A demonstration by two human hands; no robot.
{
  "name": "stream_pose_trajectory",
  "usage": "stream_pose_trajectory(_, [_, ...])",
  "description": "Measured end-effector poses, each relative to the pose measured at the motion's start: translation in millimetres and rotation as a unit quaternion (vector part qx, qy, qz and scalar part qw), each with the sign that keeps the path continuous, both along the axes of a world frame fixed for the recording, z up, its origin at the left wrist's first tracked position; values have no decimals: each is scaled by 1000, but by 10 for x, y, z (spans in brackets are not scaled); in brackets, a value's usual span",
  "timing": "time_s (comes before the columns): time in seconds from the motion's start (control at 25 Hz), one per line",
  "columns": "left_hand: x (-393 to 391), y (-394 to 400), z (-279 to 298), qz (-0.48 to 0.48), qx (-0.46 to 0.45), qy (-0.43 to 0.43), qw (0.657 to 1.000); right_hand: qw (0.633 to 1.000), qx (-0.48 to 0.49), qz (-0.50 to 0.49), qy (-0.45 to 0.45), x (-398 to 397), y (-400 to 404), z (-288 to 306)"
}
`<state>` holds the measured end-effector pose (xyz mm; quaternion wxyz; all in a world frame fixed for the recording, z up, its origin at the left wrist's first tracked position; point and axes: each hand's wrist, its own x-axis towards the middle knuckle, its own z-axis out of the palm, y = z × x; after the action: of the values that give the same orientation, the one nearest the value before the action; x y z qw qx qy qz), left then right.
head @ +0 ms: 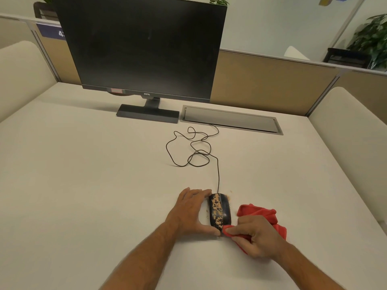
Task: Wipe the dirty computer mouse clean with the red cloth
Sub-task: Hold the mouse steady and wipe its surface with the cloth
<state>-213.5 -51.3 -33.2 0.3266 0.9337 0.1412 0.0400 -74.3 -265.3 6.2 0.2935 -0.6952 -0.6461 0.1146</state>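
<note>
Indoors, at an office cubicle: bracing a dirty black computer mouse (pixel 219 212) on a pale desk (pixel 83 174) with the left hand (pixel 191 212), fingers along the mouse's far left edge and thumb at its near end. Gripping a crumpled red cloth (pixel 263 216) in the right hand (pixel 254 238), pinching a fold against the mouse's near right corner. Lying near the desk's front edge, right of centre, and showing tan grime across its left side, with a few crumbs just beside it. Trailing a looped black cable (pixel 194 149) back toward a grey cable hatch (pixel 230 119). Standing behind, a dark monitor (pixel 142 49). Enclosing the desk, tan partition panels (pixel 272 84), with leafy plants (pixel 372 38) beyond on the right.
</note>
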Motion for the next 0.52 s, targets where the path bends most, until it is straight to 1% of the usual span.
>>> stream_pose_trajectory(0.12, [-1,1,4,0,0,0,1000,999,-21,20,-43,-33,-29,-14])
stream_pose_trajectory(0.2, [-1,0,1,0,-2,2,1000,1000,-2,7,-12,-22,-39,-30])
stream_pose_trajectory(0.28, [-1,5,-1,0,-6,1,1000,998,42,-40,35,26,-51,-41])
stream_pose_trajectory(0.36, [0,9,-6,-1,-5,2,1000,994,60,-81,37,49,-47,-36])
stream_pose_trajectory(0.4, [1,10,-8,-2,-3,2,1000,995,58,-82,27,48,-45,-33])
stream_pose_trajectory(0.52, [-3,8,-11,1,-7,3,1000,999,30,-28,-9,30,-52,-55])
